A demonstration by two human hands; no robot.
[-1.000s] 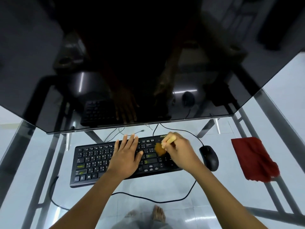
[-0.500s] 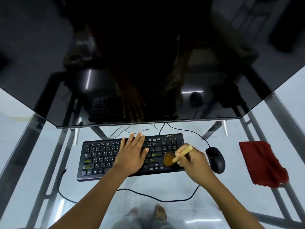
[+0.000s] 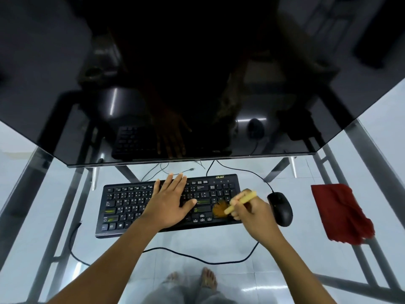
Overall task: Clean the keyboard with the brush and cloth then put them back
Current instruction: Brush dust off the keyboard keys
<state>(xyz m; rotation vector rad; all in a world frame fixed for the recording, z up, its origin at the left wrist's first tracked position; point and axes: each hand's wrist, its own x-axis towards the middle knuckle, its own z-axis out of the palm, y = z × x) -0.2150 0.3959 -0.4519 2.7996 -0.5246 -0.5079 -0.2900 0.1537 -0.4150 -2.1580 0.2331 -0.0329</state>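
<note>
A black keyboard point(image 3: 131, 205) lies on the glass desk below the monitor. My left hand point(image 3: 171, 205) rests flat on the middle keys with its fingers spread. My right hand point(image 3: 252, 212) grips a small brush point(image 3: 240, 201) by its pale wooden handle. The brown bristles touch the keys at the keyboard's right end, near the arrow keys. A red cloth point(image 3: 339, 212) lies crumpled on the desk at the far right, apart from both hands.
A large dark monitor point(image 3: 197, 84) overhangs the desk's far side. A black mouse point(image 3: 281, 208) sits just right of my right hand. A black cable point(image 3: 197, 257) loops along the desk in front of the keyboard. Metal desk legs and my feet show through the glass.
My right hand has swept the brush from the upper middle keys down to the keyboard's right end. My left hand stays pressed on the keys.
</note>
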